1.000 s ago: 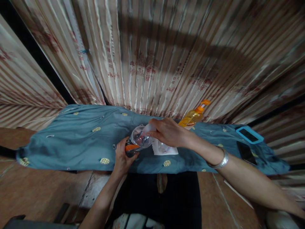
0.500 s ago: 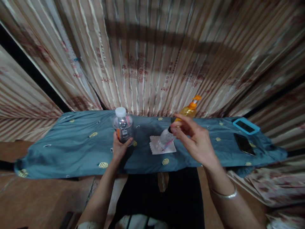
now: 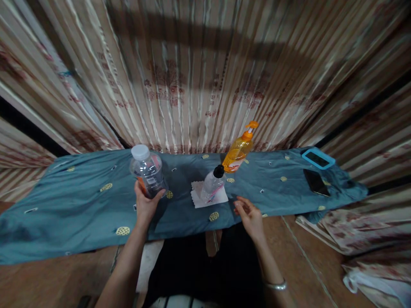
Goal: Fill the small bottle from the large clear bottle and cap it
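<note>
At the left of the cloth-covered table, my left hand (image 3: 147,204) is wrapped round a large clear plastic bottle (image 3: 152,173) with a white cap and an orange label patch. A smaller clear bottle (image 3: 212,188) with a black cap stands on a white napkin (image 3: 195,197) in the middle. My right hand (image 3: 250,216) is over the table's front edge, right of the napkin, apart from any bottle. Its fingers are loosely curled but apart, and nothing shows in them. Behind the small bottle stands an orange pump bottle (image 3: 239,149) with yellow liquid.
On the table's right lie a black phone (image 3: 316,182) and a light-blue-framed device (image 3: 318,158). The blue-green cloth (image 3: 86,214) has a pineapple print and wrinkles. A striped curtain (image 3: 192,77) hangs close behind the table.
My right hand has come away from the small bottle's black cap, down toward the table's front edge. My left hand keeps hold of the large bottle. The view has shifted somewhat to the right.
</note>
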`<action>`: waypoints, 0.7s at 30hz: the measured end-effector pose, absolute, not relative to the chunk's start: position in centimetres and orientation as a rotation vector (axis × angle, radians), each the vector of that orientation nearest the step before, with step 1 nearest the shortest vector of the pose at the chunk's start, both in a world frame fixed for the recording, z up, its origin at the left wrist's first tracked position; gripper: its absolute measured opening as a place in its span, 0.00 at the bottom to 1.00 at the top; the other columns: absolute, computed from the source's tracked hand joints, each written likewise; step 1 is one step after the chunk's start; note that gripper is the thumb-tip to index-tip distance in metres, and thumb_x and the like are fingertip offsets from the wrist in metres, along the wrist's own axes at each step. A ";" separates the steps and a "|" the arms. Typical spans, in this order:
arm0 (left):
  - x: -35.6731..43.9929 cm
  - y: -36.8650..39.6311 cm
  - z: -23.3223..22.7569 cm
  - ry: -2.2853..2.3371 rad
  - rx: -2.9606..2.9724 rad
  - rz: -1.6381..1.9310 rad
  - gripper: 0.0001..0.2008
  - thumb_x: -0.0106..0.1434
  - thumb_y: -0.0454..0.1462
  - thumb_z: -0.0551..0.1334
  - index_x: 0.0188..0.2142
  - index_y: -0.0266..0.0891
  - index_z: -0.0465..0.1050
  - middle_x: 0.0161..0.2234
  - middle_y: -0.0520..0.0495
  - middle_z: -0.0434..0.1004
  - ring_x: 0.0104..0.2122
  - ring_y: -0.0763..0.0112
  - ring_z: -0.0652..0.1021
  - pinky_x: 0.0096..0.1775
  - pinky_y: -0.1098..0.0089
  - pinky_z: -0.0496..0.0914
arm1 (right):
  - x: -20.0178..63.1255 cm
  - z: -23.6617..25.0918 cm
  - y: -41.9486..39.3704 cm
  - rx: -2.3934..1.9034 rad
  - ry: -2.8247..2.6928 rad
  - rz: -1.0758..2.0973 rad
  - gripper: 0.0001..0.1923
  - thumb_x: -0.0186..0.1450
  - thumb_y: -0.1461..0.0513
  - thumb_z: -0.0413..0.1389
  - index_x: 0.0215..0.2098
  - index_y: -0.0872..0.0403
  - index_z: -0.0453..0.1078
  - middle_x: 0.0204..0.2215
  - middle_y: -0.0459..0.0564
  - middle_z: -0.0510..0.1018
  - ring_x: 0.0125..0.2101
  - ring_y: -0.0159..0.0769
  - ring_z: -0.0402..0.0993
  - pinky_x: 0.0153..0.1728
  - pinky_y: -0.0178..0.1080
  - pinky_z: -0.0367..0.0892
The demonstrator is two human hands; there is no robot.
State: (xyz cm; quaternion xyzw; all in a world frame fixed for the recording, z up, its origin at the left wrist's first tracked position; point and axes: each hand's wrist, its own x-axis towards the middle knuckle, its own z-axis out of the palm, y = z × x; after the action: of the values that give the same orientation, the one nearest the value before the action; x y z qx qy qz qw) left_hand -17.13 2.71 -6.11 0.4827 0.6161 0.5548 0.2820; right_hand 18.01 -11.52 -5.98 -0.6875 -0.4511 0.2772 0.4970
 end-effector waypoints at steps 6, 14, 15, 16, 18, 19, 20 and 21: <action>-17.7 -3.8 -6.8 1.656 1.394 1.533 0.46 0.53 0.50 0.76 0.66 0.43 0.61 0.64 0.34 0.69 0.67 0.45 0.70 0.69 0.43 0.64 | 18.0 -6.9 -9.8 -1.746 -1.099 0.638 0.22 0.72 0.49 0.59 0.58 0.53 0.70 0.53 0.54 0.77 0.48 0.41 0.77 0.50 0.51 0.76; -7.1 -5.0 -4.5 1.157 1.584 1.197 0.41 0.55 0.47 0.76 0.64 0.45 0.65 0.66 0.36 0.70 0.66 0.46 0.72 0.67 0.46 0.67 | 17.1 -5.8 -4.2 -1.884 -1.337 0.649 0.25 0.71 0.51 0.61 0.62 0.52 0.68 0.58 0.56 0.74 0.53 0.44 0.76 0.53 0.54 0.75; -5.5 -4.1 -4.2 1.115 1.567 1.181 0.44 0.52 0.46 0.78 0.65 0.44 0.64 0.67 0.35 0.69 0.67 0.45 0.71 0.67 0.45 0.66 | 17.0 -5.7 -3.7 -1.915 -1.366 0.673 0.24 0.71 0.51 0.61 0.61 0.53 0.69 0.57 0.55 0.74 0.52 0.44 0.76 0.52 0.53 0.75; -4.0 -3.2 -4.1 1.086 1.542 1.164 0.46 0.50 0.45 0.78 0.65 0.43 0.64 0.67 0.35 0.69 0.66 0.45 0.72 0.67 0.46 0.66 | 17.0 -5.6 -3.3 -1.944 -1.393 0.699 0.23 0.71 0.51 0.61 0.60 0.53 0.69 0.55 0.55 0.75 0.50 0.43 0.77 0.51 0.52 0.76; -1.9 -1.8 -3.9 1.043 1.495 1.140 0.44 0.51 0.43 0.77 0.64 0.43 0.64 0.63 0.37 0.74 0.61 0.48 0.77 0.63 0.49 0.70 | 16.9 -5.5 -2.9 -1.990 -1.443 0.748 0.22 0.71 0.51 0.61 0.58 0.53 0.71 0.53 0.54 0.77 0.48 0.41 0.77 0.49 0.50 0.76; -1.2 -1.3 -3.9 1.037 1.488 1.135 0.41 0.51 0.43 0.77 0.62 0.42 0.66 0.59 0.38 0.77 0.59 0.49 0.78 0.62 0.51 0.71 | 16.9 -5.5 -2.8 -2.005 -1.464 0.764 0.21 0.71 0.51 0.61 0.57 0.53 0.71 0.52 0.53 0.77 0.47 0.41 0.78 0.48 0.49 0.76; -0.7 -0.9 -3.9 1.046 1.480 1.134 0.38 0.52 0.42 0.76 0.60 0.41 0.68 0.55 0.40 0.80 0.56 0.50 0.80 0.60 0.52 0.73 | 16.8 -5.5 -2.8 -2.014 -1.482 0.771 0.21 0.71 0.51 0.61 0.56 0.54 0.72 0.51 0.53 0.77 0.47 0.41 0.78 0.48 0.48 0.76; -0.5 -0.6 -4.0 1.061 1.470 1.132 0.34 0.52 0.41 0.75 0.57 0.41 0.69 0.52 0.42 0.82 0.53 0.52 0.82 0.57 0.54 0.74 | 16.6 -5.7 -2.9 -2.018 -1.495 0.769 0.20 0.71 0.51 0.61 0.55 0.54 0.72 0.51 0.52 0.77 0.47 0.41 0.78 0.47 0.48 0.76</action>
State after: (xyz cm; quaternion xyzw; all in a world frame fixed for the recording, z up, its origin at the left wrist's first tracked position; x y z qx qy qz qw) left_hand -0.51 -0.63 -3.99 0.6030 0.4352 0.4642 0.4811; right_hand 16.61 -2.94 -5.65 -0.7429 -0.5506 0.2832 0.2546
